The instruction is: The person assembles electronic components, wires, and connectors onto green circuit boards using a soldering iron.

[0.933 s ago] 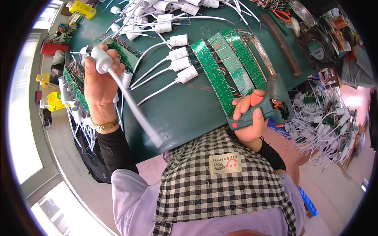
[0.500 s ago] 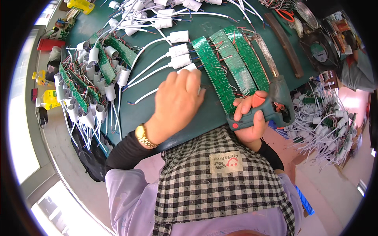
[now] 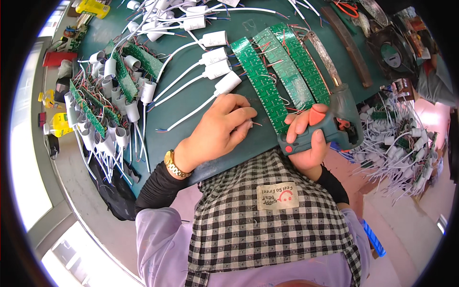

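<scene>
Socket (image 3: 228, 83) of white cylindrical plastic lies at twelve o'clock from the nearer left hand (image 3: 213, 129), its long axis aimed toward half past one, that hand's fingers curled, their hold unclear, while the right hand (image 3: 311, 155) clasps a dark-green plastic soldering gun (image 3: 342, 136).

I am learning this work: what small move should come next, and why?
Probably the left hand should guide the thin red wire to the nearest green board: the wire shows right by this hand, the board lies close beside, and the right hand holds the soldering gun.
</scene>
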### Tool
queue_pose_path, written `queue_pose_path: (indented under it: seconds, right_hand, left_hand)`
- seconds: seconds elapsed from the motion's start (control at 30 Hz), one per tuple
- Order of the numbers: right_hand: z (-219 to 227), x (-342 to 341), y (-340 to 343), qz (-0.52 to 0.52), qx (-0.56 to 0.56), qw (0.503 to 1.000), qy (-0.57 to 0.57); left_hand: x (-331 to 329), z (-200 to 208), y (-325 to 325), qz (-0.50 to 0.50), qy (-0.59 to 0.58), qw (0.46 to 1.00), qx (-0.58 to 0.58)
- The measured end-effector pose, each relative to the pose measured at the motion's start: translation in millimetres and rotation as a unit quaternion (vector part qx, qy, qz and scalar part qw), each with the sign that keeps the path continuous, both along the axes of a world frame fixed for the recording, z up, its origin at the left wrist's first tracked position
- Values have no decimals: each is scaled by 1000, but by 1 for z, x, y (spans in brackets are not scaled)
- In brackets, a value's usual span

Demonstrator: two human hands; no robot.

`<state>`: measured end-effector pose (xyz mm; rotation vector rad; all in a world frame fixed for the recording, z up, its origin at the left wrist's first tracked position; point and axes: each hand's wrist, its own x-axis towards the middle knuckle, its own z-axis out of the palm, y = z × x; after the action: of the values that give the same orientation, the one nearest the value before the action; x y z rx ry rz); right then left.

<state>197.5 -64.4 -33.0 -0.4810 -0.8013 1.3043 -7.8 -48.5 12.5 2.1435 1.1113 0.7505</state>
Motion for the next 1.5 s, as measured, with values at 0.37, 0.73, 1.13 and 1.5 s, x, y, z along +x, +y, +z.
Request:
queue_pose_path:
  seconds: [0.37,0.73,1.13,1.5]
  right_hand:
    - [1,5,1,53,-1,999,7]
    - [2,7,0,70,-10,997,11]
    - [15,18,-15,47,-31,997,-48]
    - [27,48,-26,188,-54,924,-329]
  left_hand:
    - [10,-2,-5,55,14,998,5]
    - [15,-5,-9,79,96,988,93]
    - [18,-7,30,241,118,944,194]
    - [18,-17,38,277,43,947,156]
